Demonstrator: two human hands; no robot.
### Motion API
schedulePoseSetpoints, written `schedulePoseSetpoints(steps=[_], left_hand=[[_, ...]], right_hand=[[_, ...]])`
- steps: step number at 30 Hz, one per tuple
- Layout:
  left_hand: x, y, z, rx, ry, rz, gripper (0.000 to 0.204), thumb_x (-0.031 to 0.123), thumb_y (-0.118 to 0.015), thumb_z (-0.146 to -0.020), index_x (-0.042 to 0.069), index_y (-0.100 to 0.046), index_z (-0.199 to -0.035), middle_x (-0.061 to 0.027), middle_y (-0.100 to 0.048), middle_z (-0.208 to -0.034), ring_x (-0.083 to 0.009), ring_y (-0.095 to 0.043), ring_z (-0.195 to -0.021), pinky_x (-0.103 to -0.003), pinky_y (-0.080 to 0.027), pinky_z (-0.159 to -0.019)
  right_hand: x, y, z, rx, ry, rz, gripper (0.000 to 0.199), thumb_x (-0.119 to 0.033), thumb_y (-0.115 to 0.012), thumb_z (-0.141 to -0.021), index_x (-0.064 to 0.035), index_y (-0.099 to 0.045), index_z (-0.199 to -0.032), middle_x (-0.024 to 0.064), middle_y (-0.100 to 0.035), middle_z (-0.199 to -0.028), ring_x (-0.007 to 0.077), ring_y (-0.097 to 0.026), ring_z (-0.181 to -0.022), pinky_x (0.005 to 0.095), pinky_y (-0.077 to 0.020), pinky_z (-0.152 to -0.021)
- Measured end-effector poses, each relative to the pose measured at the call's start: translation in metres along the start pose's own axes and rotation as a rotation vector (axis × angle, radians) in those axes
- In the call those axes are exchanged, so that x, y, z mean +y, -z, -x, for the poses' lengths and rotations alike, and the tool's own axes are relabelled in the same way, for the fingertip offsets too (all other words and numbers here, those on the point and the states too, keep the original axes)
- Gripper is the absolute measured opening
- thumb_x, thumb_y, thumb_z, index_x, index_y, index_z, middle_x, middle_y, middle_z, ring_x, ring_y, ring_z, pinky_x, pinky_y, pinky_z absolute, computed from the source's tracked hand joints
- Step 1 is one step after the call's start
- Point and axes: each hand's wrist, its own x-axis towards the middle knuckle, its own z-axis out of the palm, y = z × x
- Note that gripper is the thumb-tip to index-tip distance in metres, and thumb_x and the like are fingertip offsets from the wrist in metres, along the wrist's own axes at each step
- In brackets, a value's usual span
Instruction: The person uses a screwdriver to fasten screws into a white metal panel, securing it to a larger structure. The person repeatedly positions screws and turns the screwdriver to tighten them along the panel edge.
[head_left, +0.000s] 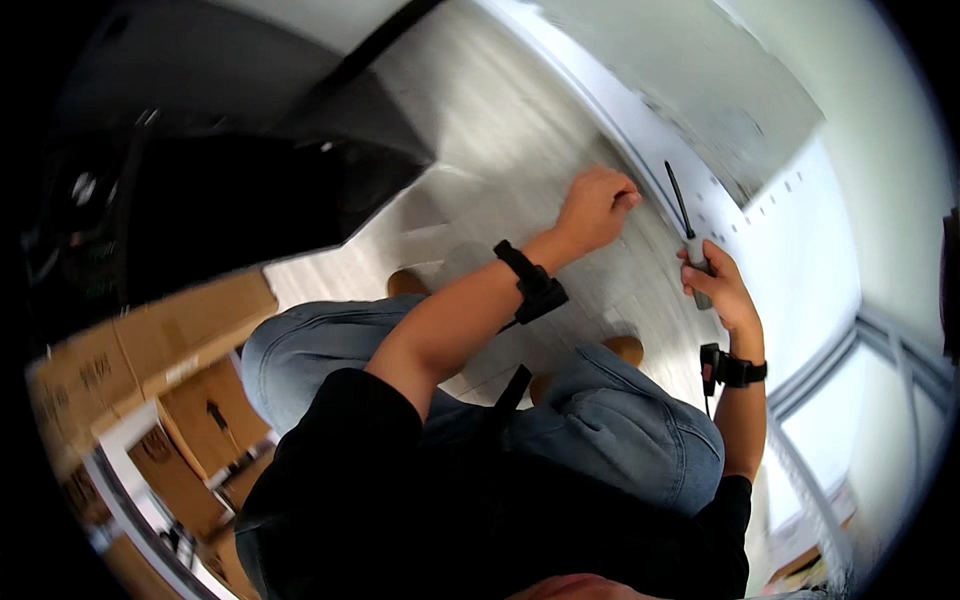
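In my right hand (722, 285) is a screwdriver (698, 255) with a grey handle and a long dark shaft. The fingers wrap its handle, and the shaft points up and away from me, along a white panel (815, 235) with rows of small holes. My left hand (597, 208) is closed, its fingers curled in, a little to the left of the panel's lower edge. Whether anything small sits in those fingers is hidden. A gap separates the two hands.
Pale wood-look floor (480, 130) lies under my feet. A large black cabinet-like object (270, 190) stands at the left. Cardboard boxes (200, 330) are stacked behind it at the lower left. A grey metal frame (815, 375) rises at the right.
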Motion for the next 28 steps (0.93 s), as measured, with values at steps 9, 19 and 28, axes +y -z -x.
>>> schedulePoseSetpoints(steps=[9,19,28], left_hand=[[0.09,0.118,0.023,0.129,0.518,0.538,0.027,0.015,-0.056,-0.09,0.0,-0.049,-0.068,0.0008,-0.043,-0.059,-0.0086,-0.041,-0.057,-0.03,-0.037,-0.051],[0.2,0.217,0.015,0.292,0.59,0.876,0.012,0.014,-0.051,-0.096,0.006,-0.052,-0.087,-0.0017,-0.056,-0.074,-0.0086,-0.053,-0.067,-0.024,-0.042,-0.06],[0.308,0.336,0.035,0.058,0.892,0.738,0.025,0.021,-0.051,-0.095,0.004,-0.054,-0.077,0.0,-0.05,-0.063,-0.0092,-0.049,-0.058,-0.026,-0.042,-0.055]], right_hand=[[-0.123,-0.095,0.045,-0.188,0.098,0.309,0.023,-0.009,-0.066,-0.081,-0.0021,-0.058,-0.101,0.0008,-0.057,-0.074,0.0091,-0.054,-0.061,0.0236,-0.044,-0.059],[-0.238,-0.189,0.113,-0.191,0.081,0.251,0.022,-0.012,-0.066,-0.082,-0.0035,-0.06,-0.102,0.0005,-0.059,-0.075,0.0093,-0.055,-0.064,0.0246,-0.045,-0.057],[-0.339,-0.264,0.22,-0.298,-0.058,-0.275,0.028,-0.014,-0.065,-0.083,-0.0037,-0.061,-0.109,0.0005,-0.058,-0.081,0.0104,-0.057,-0.071,0.0257,-0.0471,-0.06]])
